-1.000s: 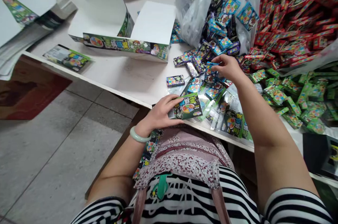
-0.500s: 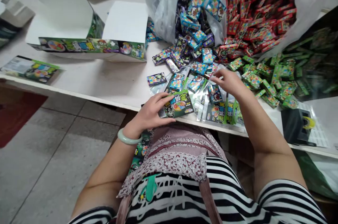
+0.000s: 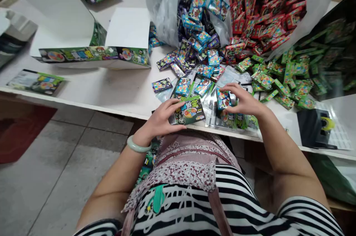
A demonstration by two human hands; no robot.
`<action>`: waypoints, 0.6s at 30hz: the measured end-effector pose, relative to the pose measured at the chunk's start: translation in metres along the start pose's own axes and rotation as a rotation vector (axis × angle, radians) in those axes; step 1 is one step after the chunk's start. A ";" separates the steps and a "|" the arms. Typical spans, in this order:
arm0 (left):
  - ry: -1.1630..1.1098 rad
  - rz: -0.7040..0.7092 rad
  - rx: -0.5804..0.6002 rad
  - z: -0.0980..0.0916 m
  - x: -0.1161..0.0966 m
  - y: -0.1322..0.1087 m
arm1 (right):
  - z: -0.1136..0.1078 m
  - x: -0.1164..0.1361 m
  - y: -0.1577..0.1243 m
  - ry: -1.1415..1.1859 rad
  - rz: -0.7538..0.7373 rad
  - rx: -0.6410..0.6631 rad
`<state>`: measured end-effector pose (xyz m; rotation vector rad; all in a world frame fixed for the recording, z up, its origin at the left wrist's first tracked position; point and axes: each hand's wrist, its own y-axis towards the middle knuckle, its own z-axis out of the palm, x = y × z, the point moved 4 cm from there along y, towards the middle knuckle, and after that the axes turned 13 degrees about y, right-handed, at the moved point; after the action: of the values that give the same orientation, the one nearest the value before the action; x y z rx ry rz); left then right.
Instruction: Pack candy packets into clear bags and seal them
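Observation:
My left hand [image 3: 161,119], with a pale green bangle at the wrist, grips a small green printed packet [image 3: 190,111] at the near edge of the white table [image 3: 116,87]. My right hand [image 3: 241,99] is closed around a small blue candy box [image 3: 223,99], held just above a stack of clear printed bags [image 3: 236,119] right of the green packet. More blue boxes [image 3: 203,86] lie loose just beyond both hands.
A clear plastic bag [image 3: 169,10] spills blue boxes [image 3: 198,6]; red boxes [image 3: 264,10] and green boxes [image 3: 280,80] heap at the right. An open display carton [image 3: 91,54] stands at the left, a flat packet [image 3: 36,80] near the edge, a black tape dispenser [image 3: 314,128] at the right.
My right hand has come back from the blue pile toward me with a blue box and now hovers beside the green packet. My left hand has stayed on the packet.

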<state>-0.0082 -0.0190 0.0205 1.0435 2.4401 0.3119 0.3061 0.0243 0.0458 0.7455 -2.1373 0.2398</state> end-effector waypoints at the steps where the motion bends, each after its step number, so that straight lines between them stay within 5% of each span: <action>1: 0.008 0.001 -0.008 0.000 0.000 0.000 | 0.000 0.012 -0.003 0.028 -0.047 0.015; 8: -0.005 0.099 0.005 0.009 -0.003 0.005 | 0.017 0.069 -0.003 -0.176 -0.107 0.262; 18: -0.138 0.081 0.038 0.006 -0.002 0.003 | 0.009 0.073 0.012 -0.281 -0.099 0.202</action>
<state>-0.0020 -0.0178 0.0170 1.1436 2.2936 0.2132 0.2586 -0.0006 0.0979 1.0522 -2.3551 0.3172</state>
